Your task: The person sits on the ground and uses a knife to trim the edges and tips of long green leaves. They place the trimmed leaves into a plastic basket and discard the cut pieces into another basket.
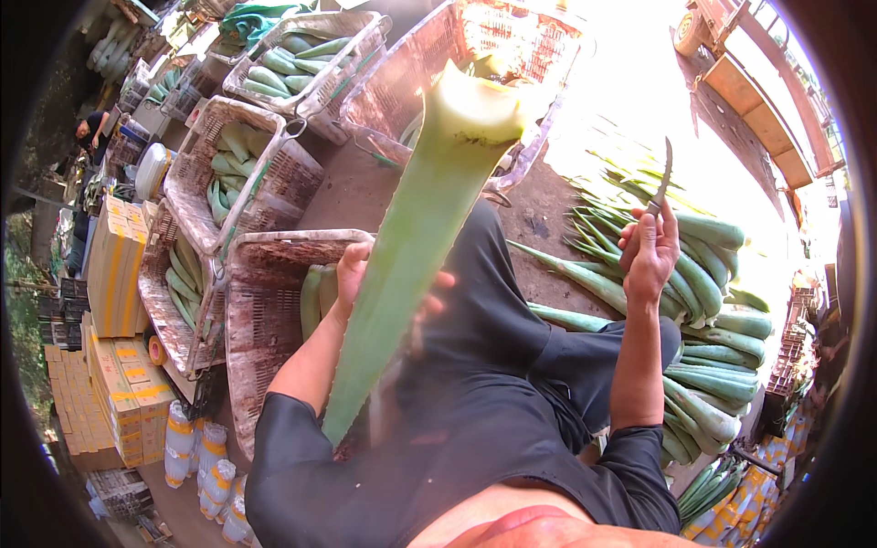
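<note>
A long green aloe leaf (416, 224) rises close in front of me. Its thick, pale cut end points up and away, and the narrow tip comes down by my left sleeve. My left hand (351, 277) is wrapped round the leaf from behind, with fingertips showing past its right edge; the palm is hidden. Out to the right, my right hand (649, 254) grips the handle of a slim knife (663, 181) with a slightly curved blade pointing upward, apart from the leaf. Just past that hand lies a large heap of whole aloe leaves (722, 361).
Dirty plastic crates stand on the left: a near one (251, 310), a middle one (279, 187) and a far one (365, 46), all holding aloe leaves. A large crate (393, 91) sits ahead. Taped cartons (119, 265) and wrapped bundles (212, 457) stand further left.
</note>
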{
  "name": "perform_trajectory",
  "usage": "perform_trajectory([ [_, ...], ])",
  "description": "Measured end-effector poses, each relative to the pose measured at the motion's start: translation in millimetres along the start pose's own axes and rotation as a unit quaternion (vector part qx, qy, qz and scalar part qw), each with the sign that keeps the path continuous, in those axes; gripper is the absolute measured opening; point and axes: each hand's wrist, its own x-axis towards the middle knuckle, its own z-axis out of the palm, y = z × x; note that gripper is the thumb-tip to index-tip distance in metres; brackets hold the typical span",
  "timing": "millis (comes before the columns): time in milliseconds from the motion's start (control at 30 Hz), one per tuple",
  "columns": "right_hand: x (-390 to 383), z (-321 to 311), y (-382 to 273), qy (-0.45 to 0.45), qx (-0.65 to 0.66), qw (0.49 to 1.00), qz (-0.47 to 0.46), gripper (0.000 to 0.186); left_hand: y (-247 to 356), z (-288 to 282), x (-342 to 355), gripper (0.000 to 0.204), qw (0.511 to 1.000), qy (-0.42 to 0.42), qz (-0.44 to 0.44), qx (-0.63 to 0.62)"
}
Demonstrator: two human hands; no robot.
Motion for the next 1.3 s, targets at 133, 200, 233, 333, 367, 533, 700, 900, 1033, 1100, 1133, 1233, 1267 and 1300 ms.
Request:
perform_trajectory([
  [133, -10, 60, -57, -0.175, -0.227, 0.938, -0.194, 0.043, -2, -5, -14, 0.074, 0.996, 0.060, 0.008, 0.073],
  [200, -5, 84, -74, -0.245, -0.315, 0.881, -0.256, 0.045, -1, -3, -19, 0.071, 0.989, 0.108, 0.011, 0.102],
  [233, -5, 94, -79, -0.282, -0.326, 0.870, -0.240, 0.046, 0, -2, -21, 0.071, 0.986, 0.122, 0.001, 0.114],
  [333, -1, 117, -86, -0.317, -0.373, 0.834, -0.254, 0.046, 1, 1, -29, 0.071, 0.978, 0.145, 0.000, 0.147],
  [367, 0, 122, -86, -0.328, -0.379, 0.823, -0.268, 0.047, 1, 2, -31, 0.071, 0.975, 0.156, -0.003, 0.158],
  [533, 1, 132, -84, -0.350, -0.384, 0.807, -0.281, 0.044, -2, 5, -36, 0.065, 0.973, 0.151, 0.015, 0.174],
  [700, 2, 128, -80, -0.361, -0.405, 0.797, -0.263, 0.045, -2, 9, -35, 0.066, 0.972, 0.149, 0.019, 0.181],
  [900, 4, 125, -77, -0.352, -0.397, 0.802, -0.276, 0.046, 0, 11, -36, 0.066, 0.966, 0.163, 0.026, 0.200],
  [1033, 4, 121, -82, -0.354, -0.391, 0.817, -0.232, 0.049, 4, 12, -32, 0.069, 0.964, 0.165, 0.023, 0.207],
  [1100, 4, 121, -84, -0.352, -0.398, 0.818, -0.218, 0.048, 6, 14, -30, 0.069, 0.964, 0.173, 0.019, 0.201],
  [1133, 5, 122, -84, -0.353, -0.384, 0.822, -0.229, 0.048, 6, 15, -29, 0.069, 0.964, 0.172, 0.020, 0.202],
  [1233, 12, 126, -80, -0.352, -0.376, 0.827, -0.225, 0.046, 5, 21, -28, 0.071, 0.949, 0.178, 0.039, 0.258],
  [1267, 15, 129, -77, -0.355, -0.370, 0.829, -0.223, 0.046, 5, 23, -27, 0.071, 0.942, 0.187, 0.029, 0.279],
  [1300, 16, 128, -75, -0.352, -0.353, 0.834, -0.237, 0.046, 4, 26, -27, 0.072, 0.937, 0.193, 0.032, 0.290],
])
